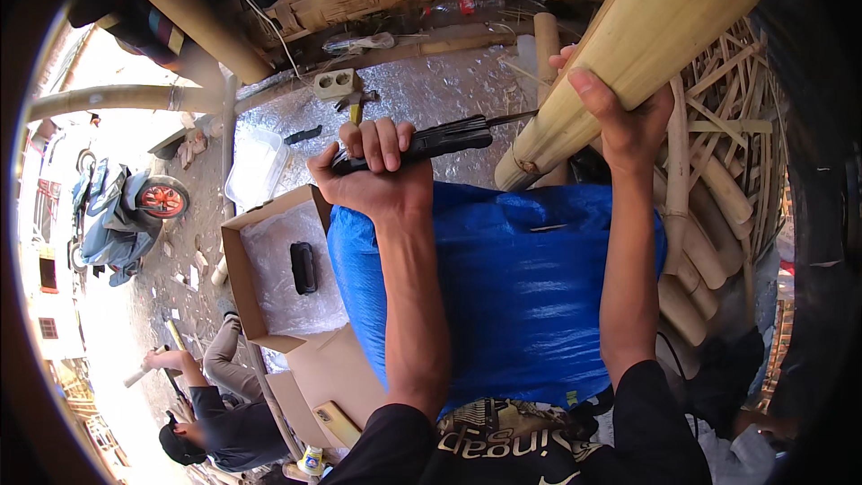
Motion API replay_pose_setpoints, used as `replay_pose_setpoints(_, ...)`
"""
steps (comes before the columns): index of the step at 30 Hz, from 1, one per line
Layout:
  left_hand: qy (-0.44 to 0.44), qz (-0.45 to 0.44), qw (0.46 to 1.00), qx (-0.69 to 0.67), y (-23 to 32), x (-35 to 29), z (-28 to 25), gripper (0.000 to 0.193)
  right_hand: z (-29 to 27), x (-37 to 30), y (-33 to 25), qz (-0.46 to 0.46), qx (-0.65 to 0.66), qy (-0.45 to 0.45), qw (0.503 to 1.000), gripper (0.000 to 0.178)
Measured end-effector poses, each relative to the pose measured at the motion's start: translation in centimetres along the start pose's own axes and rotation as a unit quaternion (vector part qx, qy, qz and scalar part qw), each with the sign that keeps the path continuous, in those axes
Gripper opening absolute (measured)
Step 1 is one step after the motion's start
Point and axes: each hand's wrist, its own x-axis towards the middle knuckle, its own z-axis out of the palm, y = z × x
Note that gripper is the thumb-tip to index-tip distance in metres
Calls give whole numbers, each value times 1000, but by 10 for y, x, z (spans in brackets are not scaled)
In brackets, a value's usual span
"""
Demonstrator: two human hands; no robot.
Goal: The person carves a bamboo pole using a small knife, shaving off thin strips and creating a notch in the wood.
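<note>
My left hand is closed around a black-handled tool with a thin dark blade. The blade's tip meets the side of a thick, pale bamboo pole, close to its lower end. That pole slants from the upper right down toward the middle. My right hand grips it from the right, thumb in front; the other fingers are mostly hidden behind the bamboo. Beneath both forearms, a blue plastic sheet lies over my lap, and the pole's lower end is just above its far edge.
A cardboard box holding a black case stands left. Beyond are a hammer, a socket block and a clear tub. Bamboo pieces crowd the right. A person sits lower left; a motorbike stands outside.
</note>
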Motion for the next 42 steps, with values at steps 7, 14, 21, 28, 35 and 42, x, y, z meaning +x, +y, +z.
replay_pose_setpoints(7,11,13,997,73,-17,2,0,33,-7,-1,16,11,-60,-18,998,31)
replay_pose_setpoints(14,37,16,992,120,-28,8,-12,34,-12,-13,40,25,-87,-5,996,29)
replay_pose_setpoints(21,21,17,992,127,-22,11,-20,31,-12,-18,52,-20,121,50,991,63)
replay_pose_setpoints(28,32,19,990,134,-22,11,-16,31,-102,-20,65,126,146,196,961,83)
replay_pose_setpoints(35,14,48,977,207,-31,10,-12,31,-21,-43,90,166,156,85,970,83)
replay_pose_setpoints(42,-8,10,984,179,-25,10,-16,31,-65,-21,53,102,96,147,979,112)
